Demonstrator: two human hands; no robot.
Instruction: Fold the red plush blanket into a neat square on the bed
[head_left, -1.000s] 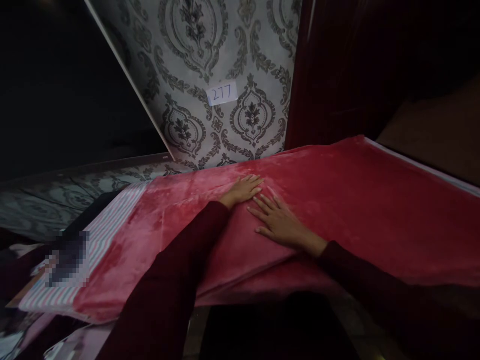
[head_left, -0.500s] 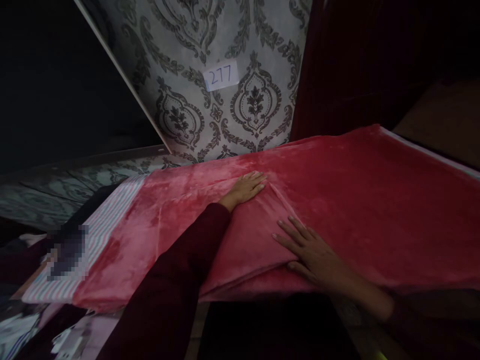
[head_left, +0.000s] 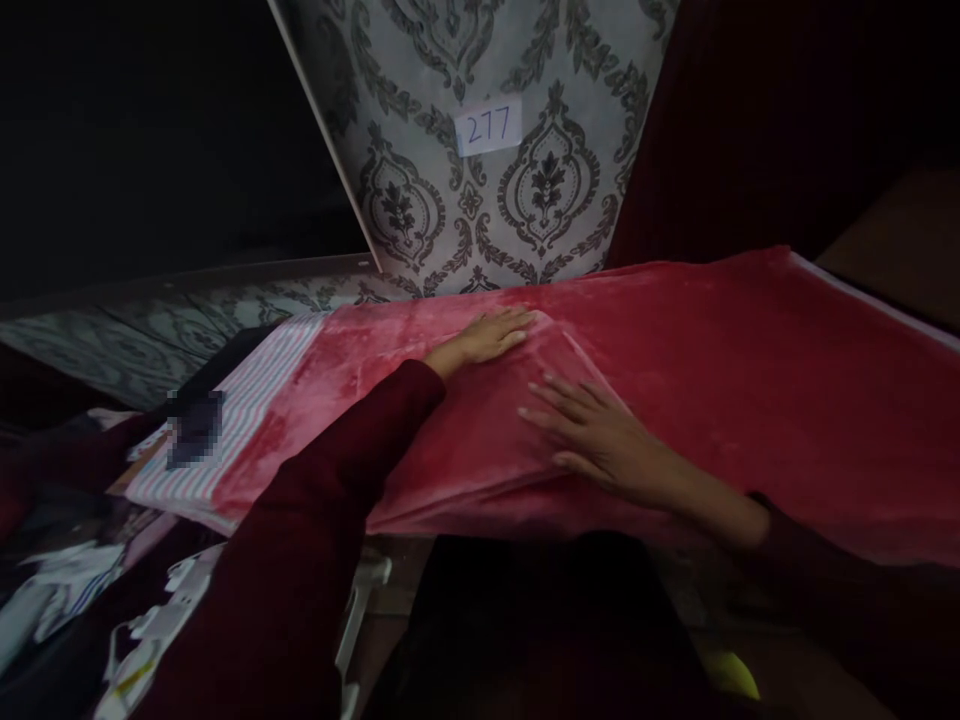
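A plush red blanket [head_left: 720, 370] lies spread over a raised surface, with a folded flap across its near left part. My left hand [head_left: 487, 338] rests flat on the far corner of that flap, fingers stretched out. My right hand [head_left: 596, 440] lies palm down on the flap's right edge, fingers spread and pointing left. Both arms wear dark maroon sleeves. Neither hand holds anything.
A striped pink and pale blue cloth [head_left: 225, 420] shows under the blanket's left end. Behind stands a wall with grey damask wallpaper [head_left: 420, 200] and a paper label reading 277 [head_left: 487, 127]. A dark curtain [head_left: 750, 130] hangs at the right. Pale clutter [head_left: 90, 590] sits low left.
My right hand slid away from the left hand toward me along the fold, then moved slightly back up. The left hand stayed pressed on the corner. The view shifted right.
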